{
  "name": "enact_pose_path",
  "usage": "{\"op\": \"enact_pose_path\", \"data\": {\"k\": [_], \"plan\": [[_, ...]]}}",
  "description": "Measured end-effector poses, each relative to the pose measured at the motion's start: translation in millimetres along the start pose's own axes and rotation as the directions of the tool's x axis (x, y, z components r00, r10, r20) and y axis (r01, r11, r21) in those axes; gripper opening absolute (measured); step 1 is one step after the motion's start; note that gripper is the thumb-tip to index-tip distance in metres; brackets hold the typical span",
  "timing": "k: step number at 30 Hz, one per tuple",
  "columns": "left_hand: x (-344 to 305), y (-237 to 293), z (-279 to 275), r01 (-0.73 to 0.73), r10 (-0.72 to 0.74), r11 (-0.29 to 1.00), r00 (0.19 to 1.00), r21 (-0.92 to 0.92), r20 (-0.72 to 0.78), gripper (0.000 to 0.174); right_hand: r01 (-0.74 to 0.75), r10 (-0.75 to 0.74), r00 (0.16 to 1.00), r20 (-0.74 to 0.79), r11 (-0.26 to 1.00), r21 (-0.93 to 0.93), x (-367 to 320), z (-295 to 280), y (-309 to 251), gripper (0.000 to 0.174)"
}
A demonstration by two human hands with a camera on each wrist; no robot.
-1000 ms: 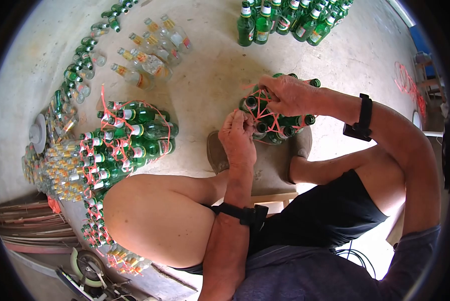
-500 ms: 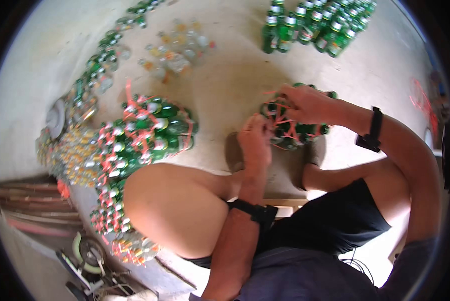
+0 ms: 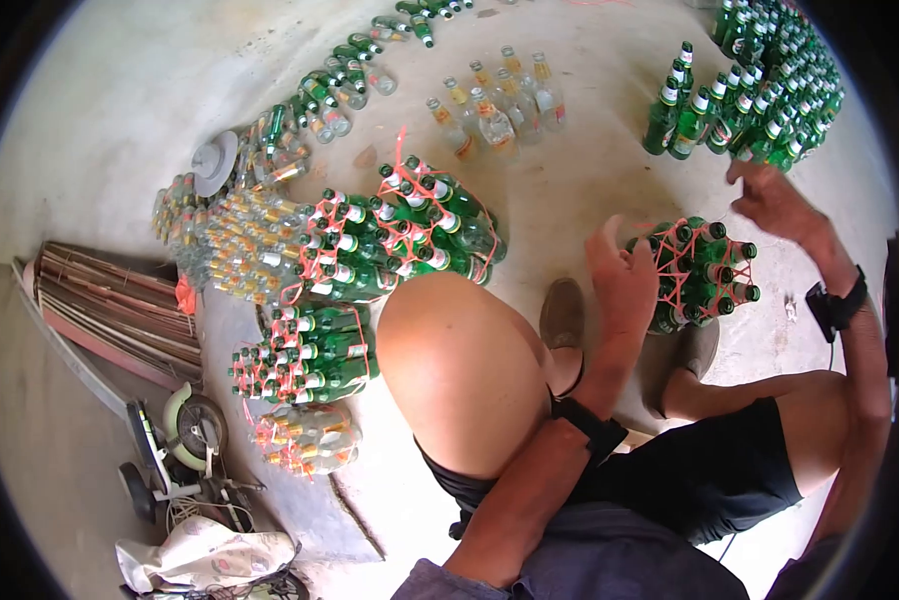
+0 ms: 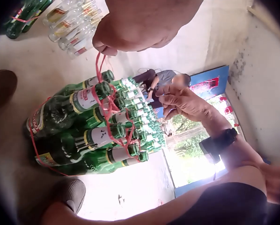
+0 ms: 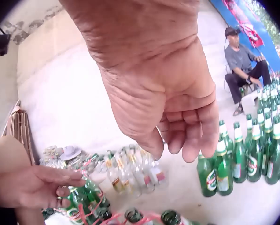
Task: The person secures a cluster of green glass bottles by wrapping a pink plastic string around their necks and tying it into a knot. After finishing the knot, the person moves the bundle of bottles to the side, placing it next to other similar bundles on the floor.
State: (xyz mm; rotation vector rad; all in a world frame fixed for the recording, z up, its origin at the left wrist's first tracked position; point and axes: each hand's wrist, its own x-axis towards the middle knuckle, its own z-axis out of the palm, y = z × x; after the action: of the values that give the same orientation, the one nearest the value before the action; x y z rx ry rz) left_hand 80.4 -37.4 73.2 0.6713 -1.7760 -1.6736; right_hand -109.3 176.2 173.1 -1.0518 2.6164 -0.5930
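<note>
A bundle of green beer bottles (image 3: 714,270), laced round the necks with red plastic string (image 3: 674,275), stands on the floor between the shoes. Just left of it, my left hand (image 3: 624,285) pinches a loop of the string (image 4: 99,65), drawn up from the bottle necks in the left wrist view. My right hand (image 3: 779,205) is raised beyond the bundle's right side, apart from it. Its fingers (image 5: 191,140) hang loosely curled, with nothing visible held in them.
Tied bundles of green bottles (image 3: 439,225) stand to the left, before a heap of clear bottles (image 3: 254,240). Loose clear bottles (image 3: 494,120) stand ahead, and many green bottles (image 3: 689,125) fill the far right. A seated person (image 5: 243,61) is beyond those.
My right hand has left the bundle and moved out to the right. My left hand stays near the bundle's left side. The head view has swung left.
</note>
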Motion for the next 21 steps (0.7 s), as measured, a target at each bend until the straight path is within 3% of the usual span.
{"op": "enact_pose_path", "data": {"k": [1, 3, 5, 7, 10, 13, 17, 18, 21], "plan": [[2, 13, 0, -0.021, 0.022, 1.0, 1.0, -0.019, 0.021, 0.036, 0.018, -0.019, 0.996, -0.084, 1.0, -0.005, -3, -16, -2, 0.022], [2, 29, 1, -0.026, 0.029, 0.999, 0.993, -0.025, 0.114, 0.033, -0.115, 0.116, 0.993, -0.023, 0.993, 0.03, -8, -58, -3, 0.017], [5, 51, -4, 0.003, 0.0, 1.0, 0.963, -0.008, 0.27, 0.03, -0.146, 0.129, 0.982, -0.136, 0.982, -0.12, -28, -91, -19, 0.017], [3, 58, 2, 0.076, 0.031, 0.969, 0.906, -0.235, 0.422, 0.024, -0.183, 0.139, 0.966, -0.219, 0.964, -0.194, -52, -111, -18, 0.017], [3, 49, 2, -0.195, 0.042, 0.959, 0.819, 0.208, 0.573, 0.02, -0.247, 0.178, 0.938, -0.299, 0.946, -0.211, -97, -130, -45, 0.017], [-2, 42, 3, -0.29, 0.137, 0.939, 0.806, 0.182, 0.576, 0.021, -0.317, 0.26, 0.907, -0.331, 0.94, -0.128, -151, -131, -66, 0.018], [13, 83, -8, -0.052, -0.017, 0.994, 0.796, 0.096, 0.605, 0.025, -0.347, 0.317, 0.864, -0.391, 0.938, -0.007, -213, -102, -70, 0.019], [15, 110, -13, 0.009, -0.028, 0.999, 0.803, 0.034, 0.595, 0.026, -0.412, 0.403, 0.84, -0.363, 0.91, 0.058, -225, -95, -68, 0.019], [24, 185, -32, 0.01, 0.054, 0.995, 0.794, -0.102, 0.605, 0.026, -0.413, 0.442, 0.813, -0.378, 0.897, 0.16, -253, -61, -45, 0.016]]}}
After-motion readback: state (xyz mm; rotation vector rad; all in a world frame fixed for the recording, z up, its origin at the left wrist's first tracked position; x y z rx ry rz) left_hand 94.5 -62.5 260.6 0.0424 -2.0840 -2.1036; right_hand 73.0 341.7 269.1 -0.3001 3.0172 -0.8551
